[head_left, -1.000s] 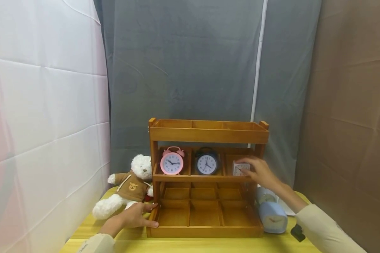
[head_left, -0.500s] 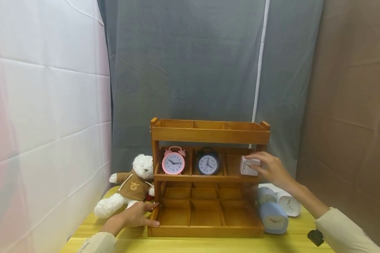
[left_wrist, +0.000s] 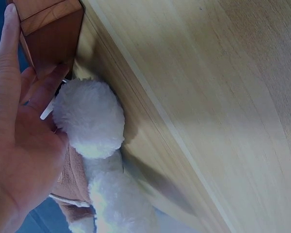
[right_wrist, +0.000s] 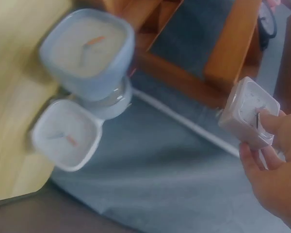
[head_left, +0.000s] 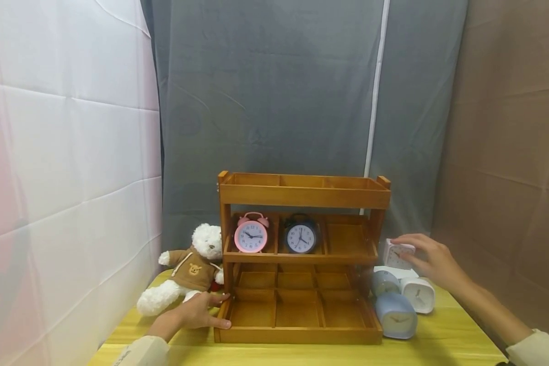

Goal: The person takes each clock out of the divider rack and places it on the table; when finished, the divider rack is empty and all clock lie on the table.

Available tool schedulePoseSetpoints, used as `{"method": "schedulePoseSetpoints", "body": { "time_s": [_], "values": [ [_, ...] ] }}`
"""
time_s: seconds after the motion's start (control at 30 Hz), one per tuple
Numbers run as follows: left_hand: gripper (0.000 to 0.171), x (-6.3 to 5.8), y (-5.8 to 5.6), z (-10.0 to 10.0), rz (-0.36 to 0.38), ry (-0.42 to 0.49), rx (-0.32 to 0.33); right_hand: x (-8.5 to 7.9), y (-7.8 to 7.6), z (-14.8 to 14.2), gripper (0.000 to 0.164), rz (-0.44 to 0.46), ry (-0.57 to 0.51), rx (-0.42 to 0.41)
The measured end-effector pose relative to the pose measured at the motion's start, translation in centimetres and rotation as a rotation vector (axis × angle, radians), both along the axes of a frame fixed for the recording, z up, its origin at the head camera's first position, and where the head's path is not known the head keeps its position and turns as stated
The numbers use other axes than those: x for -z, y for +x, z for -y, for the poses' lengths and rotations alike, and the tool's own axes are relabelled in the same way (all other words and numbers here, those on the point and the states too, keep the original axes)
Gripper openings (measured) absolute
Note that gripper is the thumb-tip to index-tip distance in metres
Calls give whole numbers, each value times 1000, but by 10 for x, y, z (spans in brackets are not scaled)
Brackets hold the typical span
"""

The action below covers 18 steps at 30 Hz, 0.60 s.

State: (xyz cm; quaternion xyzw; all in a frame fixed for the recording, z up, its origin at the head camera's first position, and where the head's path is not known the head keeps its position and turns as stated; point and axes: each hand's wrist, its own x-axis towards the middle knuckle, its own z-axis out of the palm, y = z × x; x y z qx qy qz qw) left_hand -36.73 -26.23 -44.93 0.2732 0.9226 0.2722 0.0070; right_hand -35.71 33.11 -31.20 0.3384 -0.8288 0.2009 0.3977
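White boxy clock [head_left: 395, 255], pinched between the right hand's [head_left: 432, 260] thumb and fingers, hangs just right of the wooden shelf [head_left: 297, 336], near other clocks [head_left: 397, 316]; the left hand [head_left: 193, 311] grips the shelf's corner. Seemingly a carrying step; the next move likely calls for avoiding those clocks.

Grey cloth [head_left: 274, 101] hangs behind the yellow table [head_left: 297, 354], between white cloth [head_left: 82, 152] and brown cloth [head_left: 508, 142].

Seated at left on a yellow table [head_left: 187, 352]: a white teddy bear [head_left: 186, 277] in brown top [head_left: 197, 265]. Hung behind: a grey curtain [head_left: 265, 101], flanked by white cloth [head_left: 82, 152] and brown cloth [head_left: 508, 127].
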Motion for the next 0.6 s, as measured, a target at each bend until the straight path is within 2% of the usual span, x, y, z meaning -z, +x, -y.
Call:
{"method": "schedulePoseSetpoints", "body": {
  "time_s": [0.3, 0.47, 0.6],
  "values": [
    [81, 0, 0, 1, 13, -2, 1, 29, 8, -39, 48, 30, 18, 87],
    [82, -2, 1, 0, 10, -13, 3, 58, 12, -61, 50, 55, 40, 117],
    [82, -3, 1, -2, 8, -11, -1, 84, 13, -78, 49, 92, 27, 104]
  ]
}}
